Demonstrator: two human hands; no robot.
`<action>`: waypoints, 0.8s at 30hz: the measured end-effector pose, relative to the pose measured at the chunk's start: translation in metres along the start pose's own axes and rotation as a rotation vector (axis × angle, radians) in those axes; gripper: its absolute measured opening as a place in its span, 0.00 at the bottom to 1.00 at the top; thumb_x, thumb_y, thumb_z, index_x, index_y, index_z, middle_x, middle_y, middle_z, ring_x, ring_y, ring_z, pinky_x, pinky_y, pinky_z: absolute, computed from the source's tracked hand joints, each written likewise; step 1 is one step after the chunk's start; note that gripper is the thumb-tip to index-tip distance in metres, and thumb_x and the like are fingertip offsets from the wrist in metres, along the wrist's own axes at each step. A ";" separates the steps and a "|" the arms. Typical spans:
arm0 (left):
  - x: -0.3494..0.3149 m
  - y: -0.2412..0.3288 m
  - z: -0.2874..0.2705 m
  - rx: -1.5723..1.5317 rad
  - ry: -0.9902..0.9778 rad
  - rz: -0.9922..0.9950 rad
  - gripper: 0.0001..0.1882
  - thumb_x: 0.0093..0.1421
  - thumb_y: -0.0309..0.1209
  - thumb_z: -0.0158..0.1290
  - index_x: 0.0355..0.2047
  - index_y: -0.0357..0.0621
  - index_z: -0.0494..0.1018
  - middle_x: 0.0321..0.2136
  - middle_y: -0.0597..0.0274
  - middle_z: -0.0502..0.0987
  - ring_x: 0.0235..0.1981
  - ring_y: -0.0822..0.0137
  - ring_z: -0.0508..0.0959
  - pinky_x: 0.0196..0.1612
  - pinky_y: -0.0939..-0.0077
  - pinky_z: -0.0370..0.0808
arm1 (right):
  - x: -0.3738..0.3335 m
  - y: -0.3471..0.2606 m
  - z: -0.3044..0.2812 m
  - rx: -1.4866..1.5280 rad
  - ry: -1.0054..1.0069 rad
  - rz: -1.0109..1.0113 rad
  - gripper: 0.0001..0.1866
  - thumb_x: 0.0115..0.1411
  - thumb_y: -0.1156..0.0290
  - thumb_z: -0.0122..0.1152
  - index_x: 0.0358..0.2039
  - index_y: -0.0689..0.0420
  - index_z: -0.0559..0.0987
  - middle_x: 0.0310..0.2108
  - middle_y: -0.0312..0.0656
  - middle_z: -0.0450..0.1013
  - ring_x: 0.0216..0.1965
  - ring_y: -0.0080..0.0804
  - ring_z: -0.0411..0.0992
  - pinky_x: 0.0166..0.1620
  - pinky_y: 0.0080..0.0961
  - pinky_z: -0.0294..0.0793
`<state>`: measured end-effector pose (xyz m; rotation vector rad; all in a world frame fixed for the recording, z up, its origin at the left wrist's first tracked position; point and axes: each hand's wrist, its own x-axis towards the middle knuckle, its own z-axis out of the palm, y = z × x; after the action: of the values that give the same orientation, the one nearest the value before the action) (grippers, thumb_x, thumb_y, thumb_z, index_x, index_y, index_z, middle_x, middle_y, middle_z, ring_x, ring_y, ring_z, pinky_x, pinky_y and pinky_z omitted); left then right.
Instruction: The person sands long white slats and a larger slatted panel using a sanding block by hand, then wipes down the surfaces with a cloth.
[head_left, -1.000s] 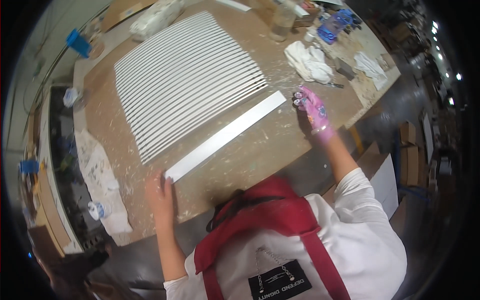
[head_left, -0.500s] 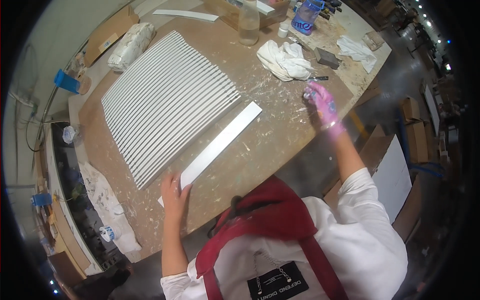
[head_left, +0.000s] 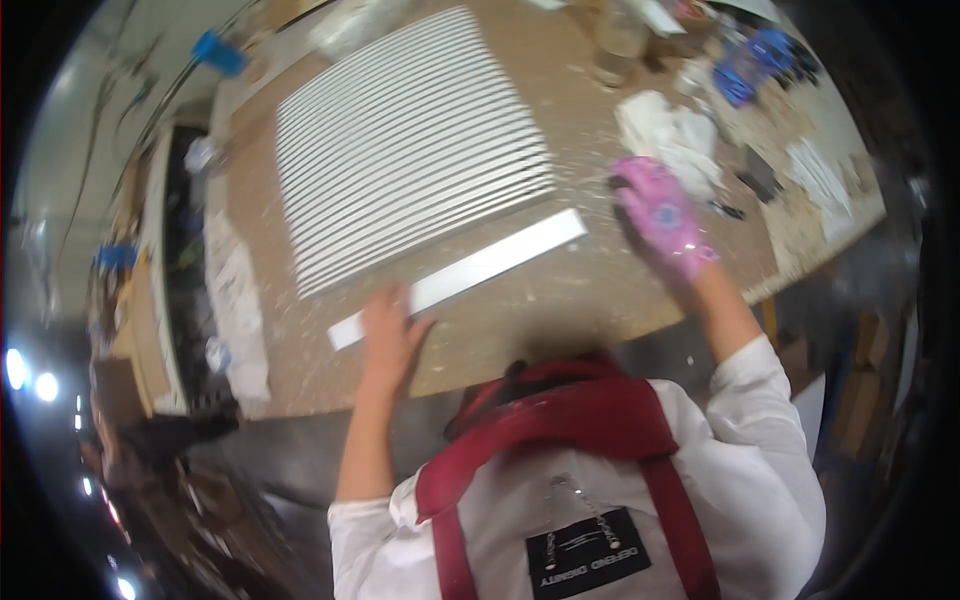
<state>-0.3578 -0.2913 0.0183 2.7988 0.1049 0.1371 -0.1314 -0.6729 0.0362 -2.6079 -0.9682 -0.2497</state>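
My bare left hand (head_left: pixel 388 325) lies across a long flat white strip (head_left: pixel 490 258) near its left end, fingers curled over it and the thumb out on the near side. Just beyond the strip lies a white panel (head_left: pixel 410 150) of many narrow parallel slats. My right hand (head_left: pixel 665 218), in a pink patterned glove, is over the table right of the panel. Its fingers are bent together, and what they may hold is hidden and blurred. A crumpled white cloth (head_left: pixel 672 140) lies right behind that glove.
A paint-spattered brown board (head_left: pixel 590 290) covers the table. Toward the back right are a cloudy bottle (head_left: pixel 618 45), a blue container (head_left: pixel 750 68), a dark block (head_left: pixel 758 175) and another white rag (head_left: pixel 818 185). Stained paper (head_left: pixel 235 300) hangs along the left edge.
The view has turned, so the panel and strip lie more level. My right gloved hand has come closer to the strip's right end. My left hand stays on the strip.
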 end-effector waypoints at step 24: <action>-0.049 -0.061 0.007 -0.048 0.144 0.207 0.33 0.51 0.45 0.58 0.55 0.43 0.66 0.55 0.56 0.67 0.57 0.55 0.65 0.62 0.54 0.56 | 0.206 -0.434 0.160 0.408 -0.201 -0.740 0.30 0.63 0.54 0.50 0.59 0.59 0.62 0.50 0.54 0.69 0.52 0.49 0.68 0.56 0.40 0.67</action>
<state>-0.4093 -0.2409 -0.0122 2.7432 -0.1525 0.3853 -0.2553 -0.1820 0.0584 -1.8459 -1.8113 0.0407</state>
